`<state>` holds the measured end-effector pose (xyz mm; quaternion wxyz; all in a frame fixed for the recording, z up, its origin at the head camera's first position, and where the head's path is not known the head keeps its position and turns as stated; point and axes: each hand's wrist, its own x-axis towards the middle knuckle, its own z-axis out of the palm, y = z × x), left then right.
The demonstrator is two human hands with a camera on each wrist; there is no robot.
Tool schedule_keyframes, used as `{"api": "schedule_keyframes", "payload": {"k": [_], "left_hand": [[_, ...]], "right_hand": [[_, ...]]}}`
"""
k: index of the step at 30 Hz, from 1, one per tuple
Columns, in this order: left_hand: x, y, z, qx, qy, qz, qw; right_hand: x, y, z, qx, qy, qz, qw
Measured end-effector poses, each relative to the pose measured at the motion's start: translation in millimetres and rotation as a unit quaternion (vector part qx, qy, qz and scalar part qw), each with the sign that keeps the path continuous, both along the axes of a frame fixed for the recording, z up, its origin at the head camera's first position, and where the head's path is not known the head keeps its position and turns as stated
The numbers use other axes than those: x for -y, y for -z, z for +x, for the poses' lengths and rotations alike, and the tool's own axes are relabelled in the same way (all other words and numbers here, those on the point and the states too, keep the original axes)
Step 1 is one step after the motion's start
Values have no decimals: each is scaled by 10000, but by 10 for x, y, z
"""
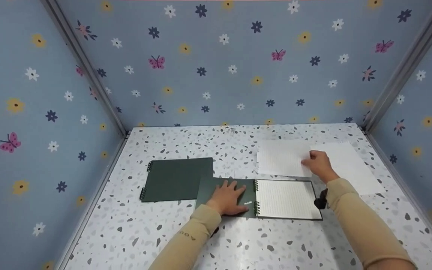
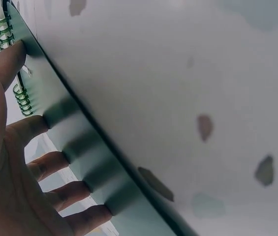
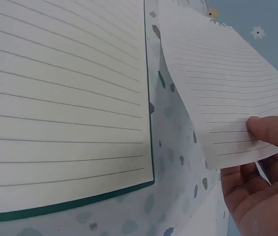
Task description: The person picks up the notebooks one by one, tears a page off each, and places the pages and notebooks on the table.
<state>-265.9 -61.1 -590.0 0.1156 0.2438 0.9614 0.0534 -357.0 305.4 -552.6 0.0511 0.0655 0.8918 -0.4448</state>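
Note:
An open spiral notebook with lined pages lies near the front of the table, its dark green cover folded out to the left. My left hand rests on that cover with fingers spread; in the left wrist view the fingertips press on the green surface. Behind the notebook, my right hand pinches the right edge of a loose lined sheet between thumb and fingers. The right wrist view shows this sheet bent up, with a ragged torn edge at its far end.
A closed dark green spiral notebook lies at the left, partly under the open cover. Another loose white sheet lies at the right, under the right forearm. Flowered walls bound the speckled table at the back and sides.

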Motion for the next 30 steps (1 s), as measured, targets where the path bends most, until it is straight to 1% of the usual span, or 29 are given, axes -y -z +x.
{"api": "schedule_keyframes", "payload": {"k": [3, 6, 8, 10, 14, 19, 21, 23, 25, 27, 30], "left_hand": [[-1, 12, -9, 2, -18, -19, 10000], [-7, 18, -17, 19, -22, -54, 10000], [-15, 12, -14, 7, -11, -65, 10000], [-23, -2, -4, 0, 15, -90, 10000], [-35, -23, 24, -5, 20, -51, 10000], [-9, -4, 29, -26, 19, 116, 9999], [23, 5, 20, -116, -31, 200, 9997], [70, 6, 15, -266, -180, 289, 9991], [132, -2, 23, -435, -433, 346, 9975], [205, -20, 49, -594, -738, 295, 9951], [292, -65, 86, -843, -1191, 128, 9892]], "right_hand": [[-10, 103, -60, 58, -84, 133, 9999], [-36, 221, -98, -212, -226, 508, 9982], [-45, 292, -107, -450, -244, 786, 9956], [-42, 346, -93, -616, -174, 1041, 9925], [-25, 403, -47, -588, 100, 1317, 9895], [-7, 417, 12, -521, 420, 1438, 9873], [-13, 405, 21, -481, 469, 1390, 9880], [-25, 386, 29, -459, 402, 1359, 9888], [-35, 362, 46, -432, 242, 1311, 9901], [-39, 339, 79, -430, 10, 1273, 9909], [-49, 272, 185, -475, -324, 1236, 9907]]}}
